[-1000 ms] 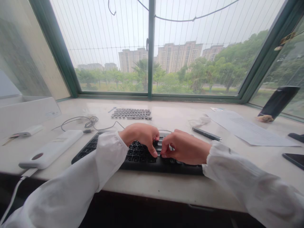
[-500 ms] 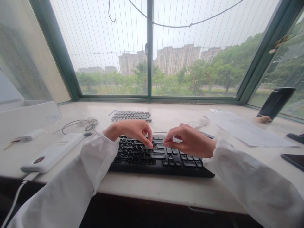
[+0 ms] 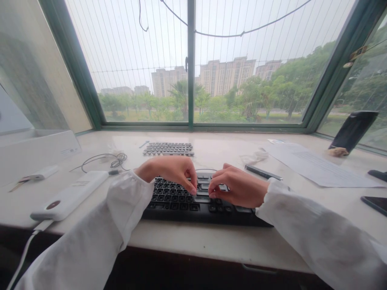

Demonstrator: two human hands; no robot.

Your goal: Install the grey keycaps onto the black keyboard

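A black keyboard (image 3: 208, 216) lies in front of me; on its left part the key sockets show without caps, while wide keycaps (image 3: 202, 193) sit in its middle. My left hand (image 3: 178, 171) is bent over the keyboard, closed, with thumb and fingertips together at the left end of a wide keycap. At the right end of that keycap, my right hand (image 3: 237, 185) is closed in a pinch, its fingertips low on the keys. Whether either pinch grips the cap is hidden. Behind the keyboard, loose keycaps (image 3: 169, 148) lie in rows.
A white power bank (image 3: 71, 193) with a cable lies at the left, near a coiled black cord (image 3: 117, 160) and a white box (image 3: 39, 145). To the right are a black pen (image 3: 262, 172), a paper sheet (image 3: 317, 163) and a phone (image 3: 376, 204). A window stands behind.
My right hand has moved slightly down and toward me, from higher keys to the wide keycap, and the pen shows more fully. My left hand has shifted only a little.
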